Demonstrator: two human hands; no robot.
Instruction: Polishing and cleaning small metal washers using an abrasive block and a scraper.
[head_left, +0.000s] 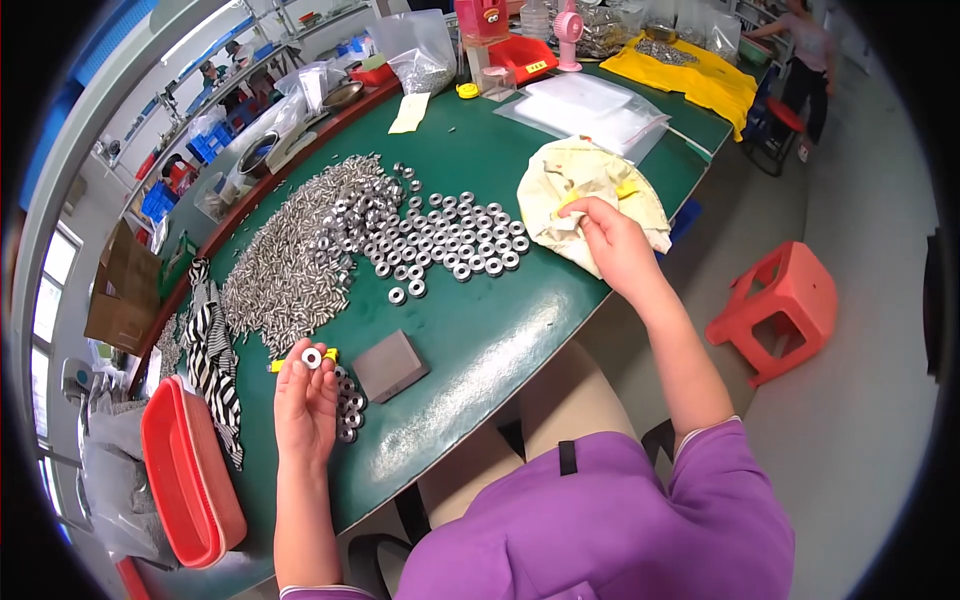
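Observation:
My left hand [308, 400] holds a small metal ring [312, 358] at its fingertips, above the near left part of the green table. Beside that hand stands a dark grey block [390, 366]. Several more rings [350, 410] lie between the hand and the block. A yellow-handled item [330, 355] is partly hidden behind the fingers. My right hand [612, 245] pinches a crumpled whitish cloth [590, 205] over a round cream fabric piece [545, 225] at the table's right edge. In the middle lies a flat group of metal rings [450, 235].
A large heap of small metal pins [290, 260] spreads to the left of the rings. On the left are a striped cloth [212, 350] and a red plastic basket [190, 480]. Plastic bags [590, 105] lie at the back. A red stool [780, 310] stands on the right.

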